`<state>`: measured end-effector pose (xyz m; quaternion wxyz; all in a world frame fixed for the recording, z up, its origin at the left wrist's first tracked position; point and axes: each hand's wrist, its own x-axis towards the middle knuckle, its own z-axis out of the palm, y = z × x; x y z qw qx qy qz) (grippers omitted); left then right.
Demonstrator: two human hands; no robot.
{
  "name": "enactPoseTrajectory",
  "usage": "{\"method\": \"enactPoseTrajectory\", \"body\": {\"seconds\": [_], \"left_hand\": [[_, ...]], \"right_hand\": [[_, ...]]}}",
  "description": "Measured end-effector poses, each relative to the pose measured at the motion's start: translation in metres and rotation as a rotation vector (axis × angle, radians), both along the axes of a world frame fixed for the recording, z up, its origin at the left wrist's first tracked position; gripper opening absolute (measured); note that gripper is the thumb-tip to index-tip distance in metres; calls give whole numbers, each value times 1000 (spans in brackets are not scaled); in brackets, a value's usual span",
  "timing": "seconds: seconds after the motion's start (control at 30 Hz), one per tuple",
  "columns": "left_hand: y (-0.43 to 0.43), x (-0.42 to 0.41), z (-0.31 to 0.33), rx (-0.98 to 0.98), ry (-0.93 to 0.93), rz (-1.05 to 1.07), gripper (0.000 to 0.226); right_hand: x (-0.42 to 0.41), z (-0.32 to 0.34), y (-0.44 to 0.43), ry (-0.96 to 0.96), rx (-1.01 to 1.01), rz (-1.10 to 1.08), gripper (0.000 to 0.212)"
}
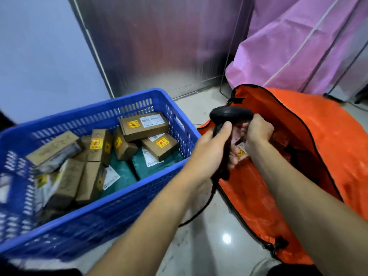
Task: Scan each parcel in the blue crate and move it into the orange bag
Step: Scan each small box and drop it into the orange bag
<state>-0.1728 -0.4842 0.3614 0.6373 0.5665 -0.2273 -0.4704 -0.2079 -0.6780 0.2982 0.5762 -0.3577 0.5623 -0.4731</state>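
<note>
The blue crate [103,212] stands on the floor at the left, with several brown cardboard parcels [144,126] and green mailers [157,166] inside. To the right lies the orange bag [318,140], its mouth open. My left hand [211,154] grips a black barcode scanner [231,114] by its handle, at the bag's near edge. My right hand [256,132] is curled over a parcel [240,150] with a yellow sticker, held just inside the bag's mouth. Most of that parcel is hidden behind the scanner and my hands.
The scanner's black cable [199,212] hangs down to the glossy floor between crate and bag. A metal wall panel [159,46] rises behind the crate. A pink fabric cover [294,48] on a wire frame stands behind the bag.
</note>
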Motion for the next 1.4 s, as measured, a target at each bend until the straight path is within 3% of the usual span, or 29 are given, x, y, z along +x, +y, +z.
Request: {"method": "enactPoseTrajectory", "body": {"seconds": [0.17, 0.3, 0.5, 0.67, 0.8, 0.93, 1.13, 1.27, 1.4], "left_hand": [[66, 68, 78, -24, -225, 112, 33], [127, 100, 105, 40, -401, 160, 37], [210, 132, 75, 7, -236, 395, 32], [248, 178, 93, -19, -385, 502, 45], [283, 209, 92, 0, -411, 678, 30], [309, 235, 79, 49, -323, 858, 22], [327, 257, 86, 24, -261, 984, 18], [327, 266, 94, -17, -247, 1011, 16], [319, 264, 104, -46, -223, 965, 20]], "right_hand": [[23, 69, 56, -36, -156, 218, 23], [38, 99, 106, -29, -256, 321, 22], [78, 96, 166, 91, -366, 527, 22], [122, 94, 196, 173, -423, 669, 20], [159, 91, 219, 224, -468, 754, 22], [208, 75, 247, 277, -419, 902, 21], [274, 17, 302, 602, -219, 1392, 21], [304, -35, 340, 909, -338, 1689, 26], [313, -76, 357, 1008, -251, 1629, 55]]}}
